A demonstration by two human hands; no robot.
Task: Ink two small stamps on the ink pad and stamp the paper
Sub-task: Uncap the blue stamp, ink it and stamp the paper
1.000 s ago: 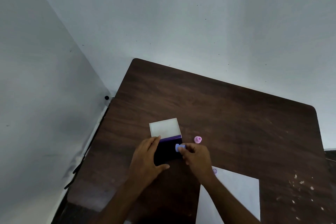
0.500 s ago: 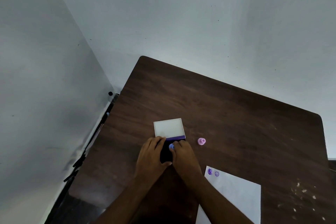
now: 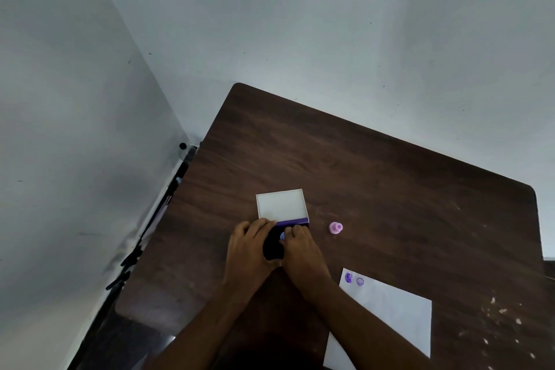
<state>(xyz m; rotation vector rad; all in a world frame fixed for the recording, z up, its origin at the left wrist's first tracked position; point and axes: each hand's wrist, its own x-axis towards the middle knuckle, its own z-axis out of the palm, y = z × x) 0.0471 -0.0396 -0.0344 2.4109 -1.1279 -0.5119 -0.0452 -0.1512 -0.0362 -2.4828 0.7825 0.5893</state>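
Note:
A purple ink pad (image 3: 272,246) lies open on the dark wooden table (image 3: 375,177), its white lid (image 3: 281,205) folded back behind it. My left hand (image 3: 247,249) rests on the pad's left side and holds it down. My right hand (image 3: 301,251) pinches a small blue stamp (image 3: 282,236) and presses it onto the dark pad. A pink stamp (image 3: 335,228) stands on the table right of the pad. White paper (image 3: 387,318) lies at the lower right, with two purple prints (image 3: 354,279) near its top corner.
Grey walls meet at the table's far left corner. Black cables or clips (image 3: 129,261) hang along the table's left edge. Pale crumbs or chips (image 3: 498,312) speckle the table's right side.
My right hand moved left from the pad's right edge onto the pad with the blue stamp. The camera shifted, and the prints on the paper came into view.

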